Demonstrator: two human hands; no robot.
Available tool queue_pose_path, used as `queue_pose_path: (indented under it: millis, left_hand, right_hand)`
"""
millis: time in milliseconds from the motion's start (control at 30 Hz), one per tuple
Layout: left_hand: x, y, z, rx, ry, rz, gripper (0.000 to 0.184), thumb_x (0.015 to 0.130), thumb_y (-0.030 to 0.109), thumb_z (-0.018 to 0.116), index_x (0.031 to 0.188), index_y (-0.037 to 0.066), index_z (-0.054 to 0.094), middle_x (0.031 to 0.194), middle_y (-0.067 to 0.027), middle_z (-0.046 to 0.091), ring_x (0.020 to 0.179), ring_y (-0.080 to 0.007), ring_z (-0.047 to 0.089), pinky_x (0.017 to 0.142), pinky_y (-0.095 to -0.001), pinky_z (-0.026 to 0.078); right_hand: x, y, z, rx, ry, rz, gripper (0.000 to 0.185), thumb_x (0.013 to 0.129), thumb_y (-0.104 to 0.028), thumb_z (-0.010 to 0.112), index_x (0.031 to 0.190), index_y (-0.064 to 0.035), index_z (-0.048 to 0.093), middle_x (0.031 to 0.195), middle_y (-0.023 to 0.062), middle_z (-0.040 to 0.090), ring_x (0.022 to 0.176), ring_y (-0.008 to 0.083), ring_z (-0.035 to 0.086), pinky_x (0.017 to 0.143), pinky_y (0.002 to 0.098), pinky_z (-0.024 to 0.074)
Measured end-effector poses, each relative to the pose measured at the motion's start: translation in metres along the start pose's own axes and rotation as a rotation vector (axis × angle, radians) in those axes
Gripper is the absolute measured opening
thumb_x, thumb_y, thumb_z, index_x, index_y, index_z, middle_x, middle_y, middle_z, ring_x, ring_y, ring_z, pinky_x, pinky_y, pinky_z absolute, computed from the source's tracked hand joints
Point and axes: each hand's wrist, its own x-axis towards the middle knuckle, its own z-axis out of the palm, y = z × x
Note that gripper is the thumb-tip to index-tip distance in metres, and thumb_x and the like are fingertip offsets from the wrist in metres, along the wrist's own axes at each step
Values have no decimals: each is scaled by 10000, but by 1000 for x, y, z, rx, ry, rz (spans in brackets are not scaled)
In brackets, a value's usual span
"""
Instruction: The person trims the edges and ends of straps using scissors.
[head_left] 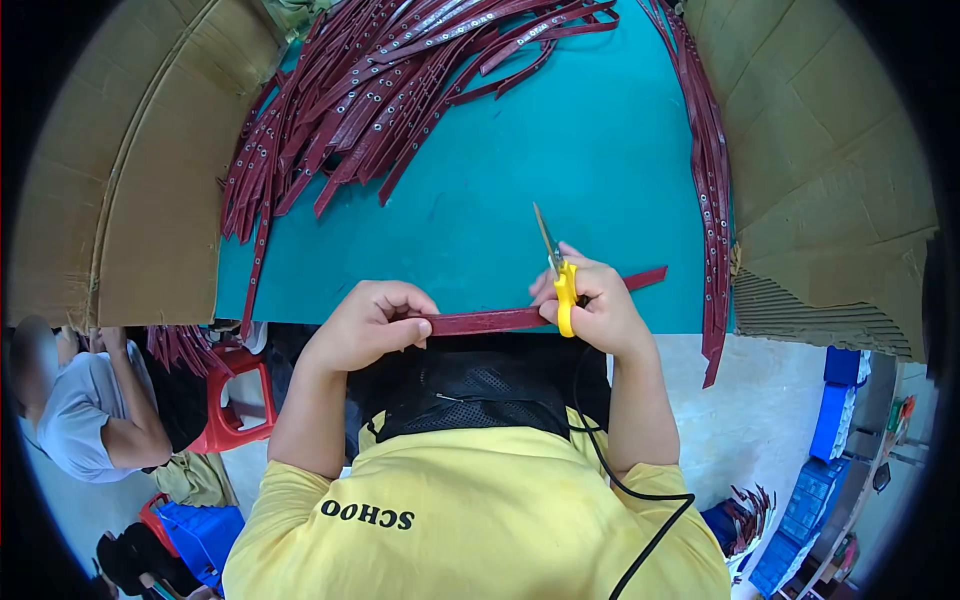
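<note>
A dark red leather strap stretches sideways between my two hands, just over the near edge of the table. My left hand is closed on its left end, thumb laid on top. Farther right, my right hand pinches the same strap, whose free end sticks out beyond the hand. That hand also holds scissors by their yellow handles, with the blades pointing up and away from me. Whether the blades are parted is hard to see.
Many similar straps with metal eyelets lie heaped at the back left of the green table. More straps hang along the right edge. Cardboard walls flank both sides. A seated person and a red stool are at left.
</note>
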Motion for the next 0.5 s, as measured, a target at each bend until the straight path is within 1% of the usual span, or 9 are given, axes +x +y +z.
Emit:
queue_pose_path:
  millis: [100, 200, 300, 367, 400, 500]
  left_hand:
    - [4, -5, -2, -2, -12, -8, 115, 835, 67, 621, 928, 3, 642, 746, -24, 632, 643, -58, 557, 534, -200, 425]
    - [6, -7, -2, -3, -17, -10, 116, 834, 67, 621, 930, 5, 642, 744, -24, 632, 641, -58, 558, 527, -199, 423]
    - [6, -7, -1, -21, -4, -13, 112, 821, 58, 632, 919, 4, 642, 746, -30, 634, 634, -63, 565, 517, -195, 421]
    - [5, -6, 0, -40, 15, -11, 116, 793, 39, 655, 901, 1, 643, 749, -43, 638, 620, -72, 576, 500, -189, 419]
    - [4, -5, 0, -25, 1, -11, 111, 807, 46, 645, 908, 1, 642, 751, -34, 633, 634, -66, 567, 518, -192, 420]
    - [1, -1, -1, 4, -27, 3, 106, 834, 57, 624, 923, 0, 641, 758, -17, 623, 667, -55, 546, 566, -202, 425]
  right_hand:
    - [-4, -14, 0, 140, 7, 82, 71, 661, -31, 678, 727, -16, 658, 733, 74, 597, 663, 191, 567, 711, 353, 465]
    - [-5, -12, 2, 159, 59, 22, 80, 661, -37, 686, 732, -6, 665, 694, 63, 567, 645, 180, 532, 557, 309, 398]
    - [-5, -13, 0, 133, 51, 9, 82, 660, -39, 689, 733, -8, 670, 687, 59, 557, 654, 175, 540, 585, 309, 416]
    - [-4, -18, -1, 100, 29, -9, 25, 683, 6, 650, 701, 11, 633, 719, 74, 588, 649, 172, 573, 569, 291, 438]
    - [-4, -20, -2, 83, 19, -18, 21, 695, 29, 630, 685, 21, 614, 735, 82, 604, 647, 171, 589, 561, 283, 449]
    - [-3, -25, -1, 98, 17, -36, 41, 703, 19, 639, 677, 25, 608, 740, 82, 606, 661, 173, 599, 570, 283, 457]
